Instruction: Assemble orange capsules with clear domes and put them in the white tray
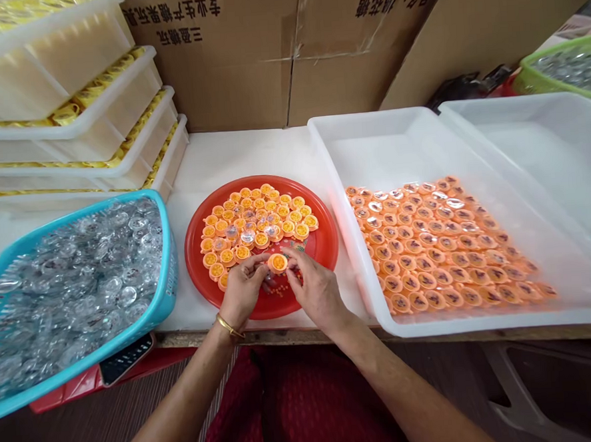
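A small orange cup-shaped piece (278, 263) with yellow-orange bits in its round middle is held over the front of a red round tray (323, 272). My left hand (244, 287) pinches its left side between thumb and fingers. On its right side, the thumb and fingertips of my right hand (317, 290) close on the same piece. Behind my hands, many matching orange pieces (248, 214) lie face up in the tray, some with clear shiny covers (248, 237) on top. Loose small bits lie on the tray floor beneath my hands.
At left stands a blue basket (166, 255) of clear plastic covers (99, 280), with stacked white crates (136, 151) of yellow items behind it. To the right, a white bin (384, 125) holds rows of orange pieces (427, 246). Cardboard boxes (247, 77) line the back.
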`<state>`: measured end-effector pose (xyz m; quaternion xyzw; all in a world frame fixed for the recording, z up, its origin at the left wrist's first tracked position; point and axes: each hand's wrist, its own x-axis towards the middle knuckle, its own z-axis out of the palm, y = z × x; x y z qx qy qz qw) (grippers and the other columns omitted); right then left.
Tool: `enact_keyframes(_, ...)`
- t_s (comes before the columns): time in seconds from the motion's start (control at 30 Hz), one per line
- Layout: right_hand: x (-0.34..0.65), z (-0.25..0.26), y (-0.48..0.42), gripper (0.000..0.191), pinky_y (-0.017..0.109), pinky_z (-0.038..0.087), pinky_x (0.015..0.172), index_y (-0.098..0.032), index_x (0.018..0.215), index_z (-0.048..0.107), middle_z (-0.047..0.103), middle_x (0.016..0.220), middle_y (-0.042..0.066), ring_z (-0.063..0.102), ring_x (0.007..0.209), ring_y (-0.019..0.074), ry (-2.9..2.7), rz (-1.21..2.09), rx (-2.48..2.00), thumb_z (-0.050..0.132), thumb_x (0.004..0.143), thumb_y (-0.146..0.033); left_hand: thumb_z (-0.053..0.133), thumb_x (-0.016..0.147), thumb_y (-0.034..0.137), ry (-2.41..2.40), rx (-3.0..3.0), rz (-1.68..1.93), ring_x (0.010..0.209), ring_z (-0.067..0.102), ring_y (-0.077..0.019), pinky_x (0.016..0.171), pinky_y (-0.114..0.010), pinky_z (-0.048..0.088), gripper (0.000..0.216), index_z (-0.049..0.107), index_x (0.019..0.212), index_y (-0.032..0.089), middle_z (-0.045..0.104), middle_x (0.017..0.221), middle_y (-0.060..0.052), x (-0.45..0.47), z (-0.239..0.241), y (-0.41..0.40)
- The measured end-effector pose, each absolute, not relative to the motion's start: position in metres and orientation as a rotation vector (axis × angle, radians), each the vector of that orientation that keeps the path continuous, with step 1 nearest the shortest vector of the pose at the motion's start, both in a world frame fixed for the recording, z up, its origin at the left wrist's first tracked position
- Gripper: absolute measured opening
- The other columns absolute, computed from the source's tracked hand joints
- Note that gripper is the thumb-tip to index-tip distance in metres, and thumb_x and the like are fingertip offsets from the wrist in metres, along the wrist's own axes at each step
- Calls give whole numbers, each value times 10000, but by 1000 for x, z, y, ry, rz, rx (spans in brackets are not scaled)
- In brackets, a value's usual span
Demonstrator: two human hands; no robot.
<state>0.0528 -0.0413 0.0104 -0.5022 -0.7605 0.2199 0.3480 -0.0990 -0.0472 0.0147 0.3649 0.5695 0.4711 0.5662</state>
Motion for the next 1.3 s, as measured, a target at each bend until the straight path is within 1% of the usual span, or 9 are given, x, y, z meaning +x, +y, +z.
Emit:
enact_keyframes(0.1,49,9,-40,385,299,543,762,-207,1221,535,675,883,30,663,780,158,-1741,842,-1251,502,850,-110,698,690,320,1327,838,1157,514,583,-110,468,-207,465,349,656,970,116,628,612,12,-99,20,-48)
enact_keyframes(0.2,49,9,-39,396,276,550,721,-217,1224,532,652,854,14,661,740,139,-1617,985,-1231,518,840,-120,708,700,345,1317,787,1197,457,560,-95,397,-175,382,352,663,964,116,603,554,26,-100,25,-49)
enact_keyframes(0.3,52,11,-38,424,294,552,754,-223,1252,528,638,881,25,658,784,146,-1643,928,-1222,511,842,-116,699,723,357,1232,664,1224,438,545,-77,383,-162,332,368,671,993,109,614,548,15,-101,30,-51)
enact_keyframes(0.43,59,12,-38,432,323,556,799,-223,1261,527,634,907,34,650,820,156,-1709,838,-1212,512,842,-117,740,696,287,1108,579,1245,574,637,-103,474,-173,430,395,674,1040,105,701,731,-44,-100,37,-55)
enact_keyframes(0.53,63,15,-38,401,343,560,825,-218,1228,544,644,918,35,649,841,162,-1699,825,-1229,518,840,-122,756,691,254,1074,520,1259,656,686,-141,518,-184,483,413,666,1069,113,714,776,-51,-98,42,-57)
enact_keyframes(0.73,68,24,-40,323,321,572,818,-222,1137,605,639,974,42,639,854,152,-1681,795,-1237,520,842,-120,749,701,168,1012,312,1292,657,701,-145,500,-159,514,175,684,850,105,704,730,-30,-95,47,-55)
enact_keyframes(0.93,71,29,-41,278,308,574,799,-216,1079,633,638,967,51,633,864,158,-1711,775,-1234,514,848,-119,671,761,92,975,90,1297,734,709,-162,656,-227,584,22,666,766,112,707,746,-31,-91,49,-53)
enact_keyframes(1.13,69,29,-43,253,306,575,792,-215,1013,642,635,963,53,642,883,164,-1701,754,-1226,519,829,-93,678,782,127,863,61,1309,632,626,-74,552,-144,516,35,655,801,109,650,722,0,-88,41,-55)
enact_keyframes(1.3,67,30,-44,218,294,579,775,-206,975,648,641,955,54,648,872,161,-1664,809,-1231,517,832,-105,678,770,95,841,0,1296,630,601,-67,530,-130,488,37,642,774,105,624,692,1,-87,42,-54)
